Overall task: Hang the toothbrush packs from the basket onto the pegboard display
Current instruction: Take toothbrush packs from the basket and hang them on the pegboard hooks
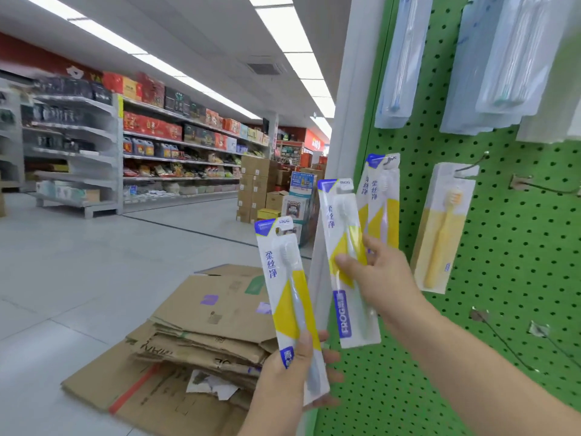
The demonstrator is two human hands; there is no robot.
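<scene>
My left hand [292, 372] grips the bottom of a white, yellow and blue toothbrush pack [287, 297], held upright in front of the pegboard's edge. My right hand [380, 278] pinches a second matching pack [344, 259] by its middle, tilted slightly, just left of the green pegboard [509, 253]. Two more matching packs [382, 196] hang on a peg right behind it. A yellow toothbrush pack [440, 228] hangs on the peg to their right. The basket is out of view.
Pale blue packs [484, 64] hang along the pegboard's top. Bare wire hooks [547, 188] stick out at the right and lower right. Flattened cardboard boxes [195, 341] lie on the floor below. Store shelves [176, 152] line the far aisle.
</scene>
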